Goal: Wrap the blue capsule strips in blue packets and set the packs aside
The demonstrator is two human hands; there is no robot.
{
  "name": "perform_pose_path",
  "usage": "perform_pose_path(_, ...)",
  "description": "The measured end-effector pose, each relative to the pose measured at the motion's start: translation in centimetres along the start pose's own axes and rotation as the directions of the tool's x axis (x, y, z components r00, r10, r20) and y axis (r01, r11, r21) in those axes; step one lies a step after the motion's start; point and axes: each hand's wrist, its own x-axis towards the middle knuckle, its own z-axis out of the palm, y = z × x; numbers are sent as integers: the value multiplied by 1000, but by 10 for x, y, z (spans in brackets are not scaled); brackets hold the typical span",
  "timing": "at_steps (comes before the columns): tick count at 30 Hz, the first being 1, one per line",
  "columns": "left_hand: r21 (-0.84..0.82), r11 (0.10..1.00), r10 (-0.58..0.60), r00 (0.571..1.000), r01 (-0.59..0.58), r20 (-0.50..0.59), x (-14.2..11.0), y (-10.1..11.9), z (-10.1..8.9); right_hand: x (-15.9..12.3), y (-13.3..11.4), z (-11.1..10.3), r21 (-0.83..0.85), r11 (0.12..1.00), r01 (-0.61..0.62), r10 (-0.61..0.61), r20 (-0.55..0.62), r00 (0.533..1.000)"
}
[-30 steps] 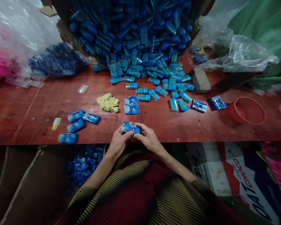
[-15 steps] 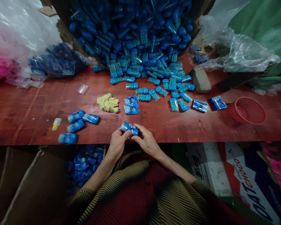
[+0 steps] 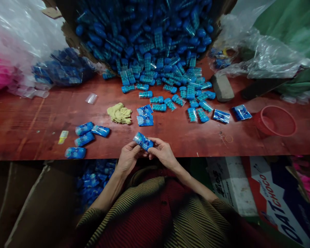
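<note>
Between both hands I hold a small bottle in a printed blue sleeve (image 3: pixel 143 141), tilted, just over the front edge of the red table (image 3: pixel 181 141). My left hand (image 3: pixel 128 156) grips its left side with thumb and fingers. My right hand (image 3: pixel 165 155) is closed on its right end, thumb on top. Beyond the hands lie flat blue printed sleeves (image 3: pixel 145 120) and a crumpled yellow-green cloth (image 3: pixel 119 113). To the left rest several sleeved bottles (image 3: pixel 84 139). Farther back are loose clear bottles with blue caps and blue beads (image 3: pixel 158 107).
A torn carton (image 3: pixel 67 32) spills a heap of bottles at the back. Rightward are a grey block (image 3: pixel 222 88), stacks of blue sleeves (image 3: pixel 241 113) and a red mesh basket (image 3: pixel 275 120). Below the table's left front, sleeved bottles (image 3: pixel 95 179) lie piled; a printed carton (image 3: pixel 276 203) stands right.
The sleeved bottle has turned slightly in my hands, its right end tipping lower. My right thumb has shifted onto its face. The things on the table stay put.
</note>
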Motion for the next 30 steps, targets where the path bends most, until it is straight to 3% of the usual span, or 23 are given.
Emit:
perform_pose_path(7, 175, 971, 184, 977, -164, -104, 4, -7, -6, -1, -6, 0, 38, 998, -44, 43, 20, 999)
perform_pose_path(13, 381, 872, 381, 915, -307, -135, -3, -4, 4, -2, -1, -1, 51, 999, 2, -6, 75, 997)
perform_pose_path(20, 589, 720, 534, 835, -367, -132, -6, -7, 6, -3, -3, -2, -64, 992, 106, -102, 60, 993)
perform_pose_path(26, 502, 773, 472, 880, -387, -49, -3, -7, 6, -2, -9, -1, 170, 984, -60, 54, 36, 998)
perform_pose_path(30, 437, 842, 377, 924, -316, -59, -6, -10, 8, 1, -8, 0, 128, 992, 4, 9, -100, 995)
